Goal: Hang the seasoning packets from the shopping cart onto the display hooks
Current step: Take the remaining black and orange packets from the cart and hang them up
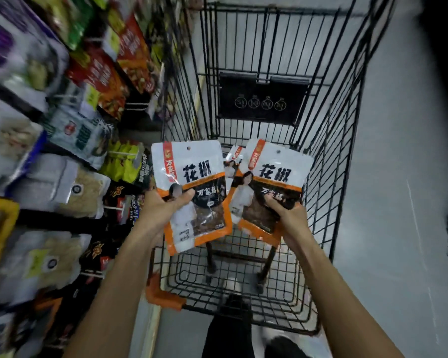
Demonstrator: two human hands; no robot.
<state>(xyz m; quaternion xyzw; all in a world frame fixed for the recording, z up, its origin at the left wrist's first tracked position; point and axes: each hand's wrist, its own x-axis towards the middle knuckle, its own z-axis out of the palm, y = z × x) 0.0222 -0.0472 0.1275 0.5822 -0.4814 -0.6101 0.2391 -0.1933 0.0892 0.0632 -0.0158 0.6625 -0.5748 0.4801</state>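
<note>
We have a seasoning packet in each hand — our left hand point(166, 205) grips one white-and-orange packet point(192, 195) by its lower edge, and our right hand point(287, 215) clasps a second packet point(269, 187) the same way. Both are held above the black wire shopping cart point(329, 177), where another packet point(234, 160) shows between them. The display point(70, 140) of hanging bags — blurred — stands close on the left.

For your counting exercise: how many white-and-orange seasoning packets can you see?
3: one in the left hand, one in the right hand, one partly hidden in the cart between them; more may be hidden.
</note>
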